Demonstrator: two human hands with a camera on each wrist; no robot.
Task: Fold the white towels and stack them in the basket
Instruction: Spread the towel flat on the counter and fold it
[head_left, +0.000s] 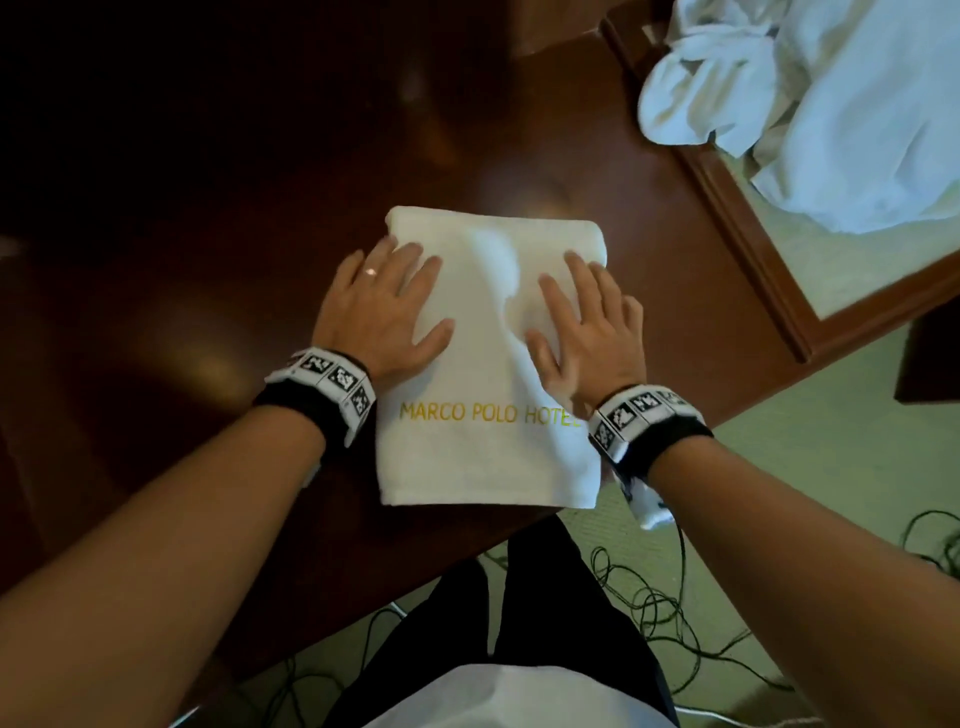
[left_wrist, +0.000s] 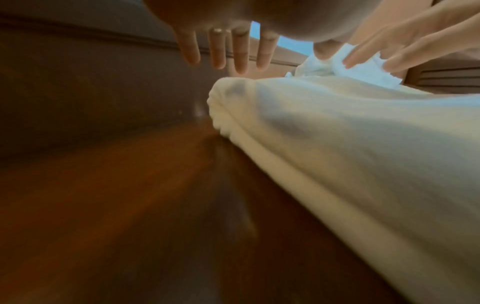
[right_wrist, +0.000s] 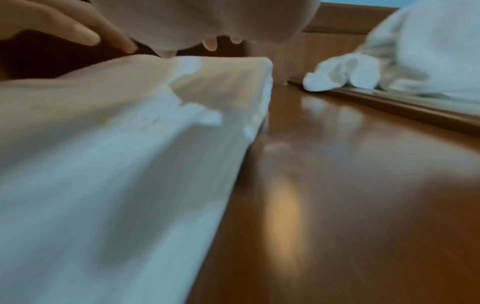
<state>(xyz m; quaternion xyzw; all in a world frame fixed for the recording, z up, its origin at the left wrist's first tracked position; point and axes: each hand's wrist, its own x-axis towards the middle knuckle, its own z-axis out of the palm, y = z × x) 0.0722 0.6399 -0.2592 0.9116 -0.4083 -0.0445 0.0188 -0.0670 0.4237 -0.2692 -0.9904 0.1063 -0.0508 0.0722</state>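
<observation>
Left hand (head_left: 383, 312): lay flat on the left part of the folded towel (head_left: 483, 457), fingers (head_left: 415, 260) straight and spread; ring on one finger. Likely there to pin that side while the cloth was smoothed.
Right hand (head_left: 587, 332): lay flat on the right part of the same towel, fingers straight and fanned, pinching nothing. Judged to be pressing out the raised crease between the two hands.
Wrist views: blurred; the left wrist view showed straight fingers (left_wrist: 240, 51) reaching past the towel's far corner; whether they touched the cloth could not be told from that view.
Towel position: centre of the head view, on the dark wooden surface (head_left: 197, 260), its near edge close to the surface's front edge, handy to the person standing there.
Towel look: white, thick, folded into a tidy upright rectangle of several layers, rounded fold at the far end; yellow lettering "MARCO POLO HOTEL" across the lower half; one soft ridge running down the upper middle.
Unfolded pile (head_left: 810, 98): crumpled white towels at upper right of the head view, on a lighter framed panel (head_left: 748, 249), well apart from the folded one; probably waiting their turn.
Basket: not in view.
Floor (head_left: 810, 467): pale green, loose dark cables (head_left: 660, 613) at lower right.
</observation>
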